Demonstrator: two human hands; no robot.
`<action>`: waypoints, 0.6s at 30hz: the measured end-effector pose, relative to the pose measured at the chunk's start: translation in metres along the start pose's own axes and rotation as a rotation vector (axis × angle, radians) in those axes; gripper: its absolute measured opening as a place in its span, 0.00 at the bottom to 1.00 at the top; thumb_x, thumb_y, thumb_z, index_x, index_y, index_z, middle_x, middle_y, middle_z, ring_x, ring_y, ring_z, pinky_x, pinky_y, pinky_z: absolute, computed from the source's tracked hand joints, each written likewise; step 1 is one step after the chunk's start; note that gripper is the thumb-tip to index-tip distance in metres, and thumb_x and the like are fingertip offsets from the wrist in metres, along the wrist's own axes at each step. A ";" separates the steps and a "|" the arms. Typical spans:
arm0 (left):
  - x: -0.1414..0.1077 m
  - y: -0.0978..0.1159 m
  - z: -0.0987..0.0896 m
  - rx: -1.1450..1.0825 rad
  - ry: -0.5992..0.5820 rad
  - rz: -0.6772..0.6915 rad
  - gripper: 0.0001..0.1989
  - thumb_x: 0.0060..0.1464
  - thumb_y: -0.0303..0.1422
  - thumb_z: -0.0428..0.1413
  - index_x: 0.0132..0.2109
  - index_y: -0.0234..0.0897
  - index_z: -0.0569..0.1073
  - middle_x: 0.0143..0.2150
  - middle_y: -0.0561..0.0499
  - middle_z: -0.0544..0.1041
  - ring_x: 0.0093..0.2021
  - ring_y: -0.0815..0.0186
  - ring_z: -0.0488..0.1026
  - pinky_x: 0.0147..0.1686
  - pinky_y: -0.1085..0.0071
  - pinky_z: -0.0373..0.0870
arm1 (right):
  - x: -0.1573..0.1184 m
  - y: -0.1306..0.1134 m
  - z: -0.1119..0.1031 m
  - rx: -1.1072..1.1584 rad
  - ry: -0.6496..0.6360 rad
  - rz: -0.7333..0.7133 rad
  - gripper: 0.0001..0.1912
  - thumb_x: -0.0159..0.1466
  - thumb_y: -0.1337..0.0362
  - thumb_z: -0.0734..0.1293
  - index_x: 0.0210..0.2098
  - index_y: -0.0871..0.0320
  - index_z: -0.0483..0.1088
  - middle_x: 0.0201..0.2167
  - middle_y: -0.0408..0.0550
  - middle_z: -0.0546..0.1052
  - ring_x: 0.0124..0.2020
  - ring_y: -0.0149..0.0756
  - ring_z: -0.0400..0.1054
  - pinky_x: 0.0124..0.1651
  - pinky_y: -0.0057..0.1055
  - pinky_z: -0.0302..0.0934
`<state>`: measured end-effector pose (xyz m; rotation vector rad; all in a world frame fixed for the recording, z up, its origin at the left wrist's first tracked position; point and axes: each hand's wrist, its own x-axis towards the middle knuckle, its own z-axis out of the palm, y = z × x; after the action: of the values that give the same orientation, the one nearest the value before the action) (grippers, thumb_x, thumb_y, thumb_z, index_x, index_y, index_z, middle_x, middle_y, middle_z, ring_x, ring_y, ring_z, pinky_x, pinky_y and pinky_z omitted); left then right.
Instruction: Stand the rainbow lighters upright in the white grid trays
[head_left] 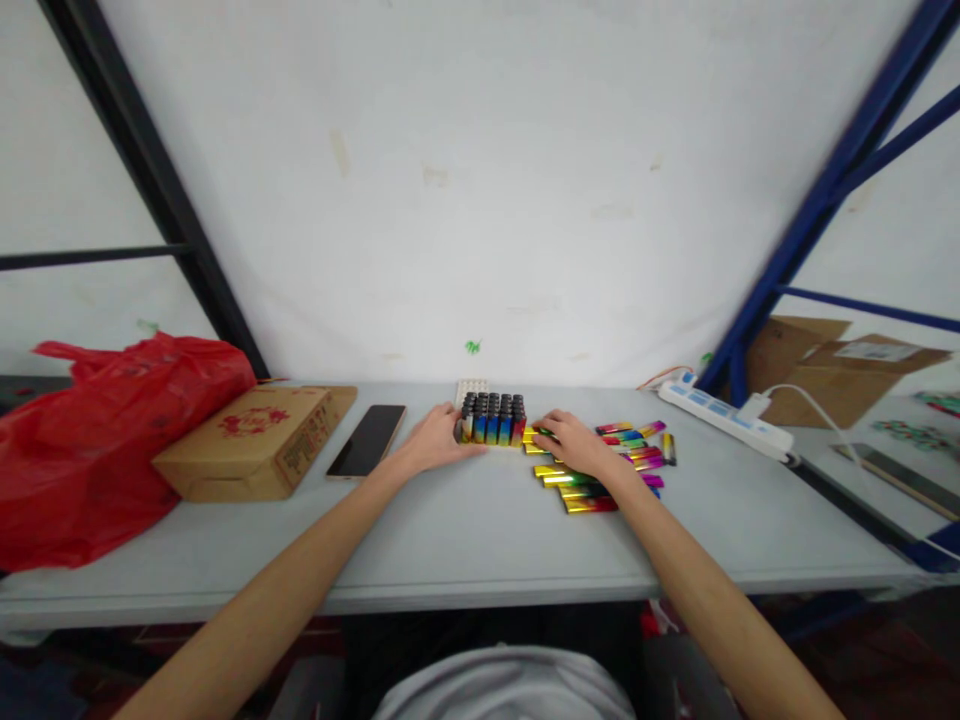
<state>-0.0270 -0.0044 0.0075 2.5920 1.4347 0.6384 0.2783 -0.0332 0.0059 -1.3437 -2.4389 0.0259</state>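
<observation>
A block of lighters (493, 428) stands upright in tight rows near the back of the table, black tops up and shiny multicoloured bodies below. My left hand (436, 440) is curved round the block's left end, thumb along the front and fingers towards the back. To the right of the block lies a loose spread of lighters (592, 505), metallic gold, red, green and purple, flat on the tabletop. Over its left part is my right hand (571, 440), fingers bent down and closed on a gold lighter (529, 438) beside the block. My right palm hides some of the loose lighters.
A pale tray-like piece (472, 386) shows behind the block. Left are a phone (367, 440), a cardboard box (244, 445) and a red plastic bag (112, 440). A white power strip (724, 415) and an open carton (832, 375) are right. A wall (480, 200) rises behind the table.
</observation>
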 end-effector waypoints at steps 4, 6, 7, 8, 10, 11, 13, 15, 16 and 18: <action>0.002 -0.003 0.010 0.053 0.125 0.042 0.35 0.48 0.62 0.61 0.48 0.35 0.77 0.54 0.38 0.72 0.58 0.45 0.68 0.62 0.53 0.65 | -0.004 0.009 -0.013 0.060 -0.083 0.008 0.16 0.71 0.57 0.66 0.50 0.60 0.79 0.44 0.57 0.79 0.47 0.43 0.73 0.54 0.34 0.62; 0.005 -0.006 0.016 0.089 0.157 0.063 0.38 0.48 0.62 0.60 0.53 0.34 0.75 0.64 0.35 0.65 0.66 0.41 0.60 0.67 0.49 0.58 | -0.008 0.009 -0.021 0.089 -0.095 -0.008 0.17 0.71 0.55 0.65 0.47 0.58 0.81 0.42 0.56 0.81 0.45 0.43 0.73 0.52 0.33 0.62; 0.007 -0.007 0.020 0.102 0.162 0.077 0.40 0.49 0.62 0.60 0.56 0.34 0.74 0.68 0.34 0.61 0.70 0.40 0.55 0.69 0.48 0.55 | -0.009 0.008 -0.024 0.100 -0.098 -0.018 0.18 0.72 0.54 0.64 0.47 0.58 0.81 0.42 0.55 0.81 0.44 0.43 0.74 0.51 0.33 0.62; 0.009 -0.008 0.023 0.109 0.164 0.093 0.42 0.50 0.62 0.59 0.60 0.34 0.72 0.71 0.34 0.56 0.72 0.39 0.50 0.70 0.46 0.51 | -0.010 0.008 -0.026 0.111 -0.101 -0.027 0.19 0.72 0.53 0.63 0.47 0.58 0.81 0.42 0.55 0.82 0.44 0.43 0.74 0.51 0.33 0.62; 0.015 -0.010 0.029 0.108 0.164 0.124 0.44 0.52 0.62 0.58 0.65 0.35 0.67 0.75 0.35 0.51 0.75 0.39 0.41 0.72 0.44 0.45 | -0.011 0.010 -0.028 0.129 -0.113 -0.039 0.20 0.71 0.52 0.63 0.47 0.58 0.82 0.43 0.55 0.83 0.44 0.44 0.74 0.51 0.33 0.62; 0.018 -0.010 0.031 0.101 0.162 0.138 0.45 0.52 0.62 0.58 0.66 0.35 0.65 0.75 0.36 0.50 0.76 0.39 0.39 0.72 0.43 0.43 | -0.011 0.011 -0.028 0.141 -0.120 -0.038 0.20 0.71 0.52 0.64 0.47 0.58 0.82 0.43 0.54 0.83 0.44 0.44 0.75 0.50 0.33 0.63; 0.025 -0.009 0.034 0.078 0.154 0.155 0.48 0.51 0.63 0.58 0.68 0.35 0.62 0.76 0.35 0.49 0.76 0.40 0.38 0.72 0.43 0.42 | -0.011 0.013 -0.028 0.173 -0.137 -0.025 0.20 0.70 0.52 0.65 0.46 0.58 0.83 0.43 0.53 0.84 0.44 0.45 0.75 0.49 0.32 0.64; 0.031 -0.007 0.036 0.051 0.144 0.158 0.52 0.49 0.64 0.59 0.69 0.32 0.60 0.76 0.33 0.50 0.76 0.39 0.39 0.72 0.45 0.43 | -0.011 0.016 -0.028 0.210 -0.154 -0.006 0.20 0.69 0.51 0.65 0.46 0.58 0.83 0.43 0.53 0.84 0.43 0.45 0.76 0.48 0.32 0.64; 0.035 -0.004 0.036 0.037 0.137 0.158 0.54 0.48 0.64 0.60 0.70 0.32 0.60 0.75 0.32 0.50 0.76 0.39 0.41 0.72 0.45 0.44 | -0.012 0.016 -0.029 0.228 -0.162 0.000 0.20 0.69 0.51 0.65 0.46 0.58 0.83 0.43 0.53 0.84 0.43 0.44 0.76 0.47 0.32 0.65; 0.041 0.001 0.036 0.009 0.116 0.163 0.55 0.46 0.63 0.61 0.70 0.31 0.59 0.74 0.32 0.54 0.75 0.39 0.45 0.72 0.46 0.47 | -0.013 0.017 -0.031 0.257 -0.172 0.000 0.21 0.69 0.50 0.65 0.46 0.58 0.83 0.43 0.53 0.84 0.43 0.44 0.76 0.46 0.31 0.65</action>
<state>0.0080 0.0327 -0.0123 2.7410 1.2667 0.8162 0.3077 -0.0391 0.0277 -1.2718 -2.4706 0.4565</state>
